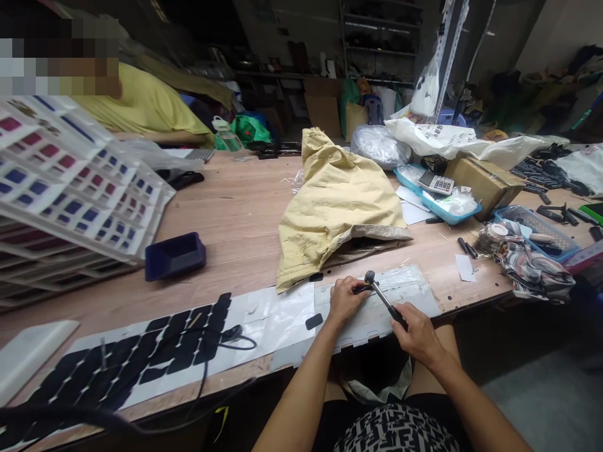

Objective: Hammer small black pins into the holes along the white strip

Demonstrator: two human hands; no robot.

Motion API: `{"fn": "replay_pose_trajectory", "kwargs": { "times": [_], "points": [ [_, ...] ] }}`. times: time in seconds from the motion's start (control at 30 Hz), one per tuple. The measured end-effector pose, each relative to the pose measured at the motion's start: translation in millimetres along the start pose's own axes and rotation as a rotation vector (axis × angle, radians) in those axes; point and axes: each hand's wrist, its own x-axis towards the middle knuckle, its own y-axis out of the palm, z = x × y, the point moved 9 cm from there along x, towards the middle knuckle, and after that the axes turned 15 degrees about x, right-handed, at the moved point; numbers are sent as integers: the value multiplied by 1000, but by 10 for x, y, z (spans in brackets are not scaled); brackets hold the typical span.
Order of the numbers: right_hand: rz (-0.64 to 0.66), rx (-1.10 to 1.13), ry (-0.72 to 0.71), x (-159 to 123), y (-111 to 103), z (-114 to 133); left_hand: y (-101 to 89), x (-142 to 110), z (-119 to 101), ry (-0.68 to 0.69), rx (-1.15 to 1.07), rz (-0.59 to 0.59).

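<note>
From the left hand (347, 300), a yellow sack (346, 194) blocks twelve o'clock. Toward ten, a hand could pass over the tabletop (240, 220) between the sack and a purple bin (164, 269), a white crate (80, 182) beyond it. Toward two, a blue tray (445, 215) and cardboard box (485, 185) obstruct; toward three, crumpled cloth (539, 267). Black cable (70, 413) crosses eight.
</note>
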Motion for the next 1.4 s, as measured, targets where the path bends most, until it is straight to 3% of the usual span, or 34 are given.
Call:
{"fn": "replay_pose_trajectory", "kwargs": {
  "times": [0.17,0.4,0.6,0.7,0.83,0.97,1.1,1.23,1.4],
  "points": [
    [53,-132,23,3,65,-1,0,2,3,-20,0,6],
    [-43,-70,10,28,-81,43,-11,-5,5,-22,-36,2],
    [3,-85,45,-20,-12,-8,-26,-4,-11,-27,-14,5],
    [-40,-52,71,17,-85,-59,-29,-5,-15,-19,-7,8],
    [-182,56,127,169,-328,-297,-19,-18,-7,-11,-6,19],
    [-314,304,243,321,-535,-755,1,-12,6,3,-3,18],
    [-336,420,286,381,-584,-1036,-32,-24,-16,45,-48,15],
    [-323,491,291,360,-558,-1100,-176,-330,-174,182,-125,-22],
    [-316,510,298,348,-520,-1110,-135,-1147,-494,461,-34,-25]
  ]
}}
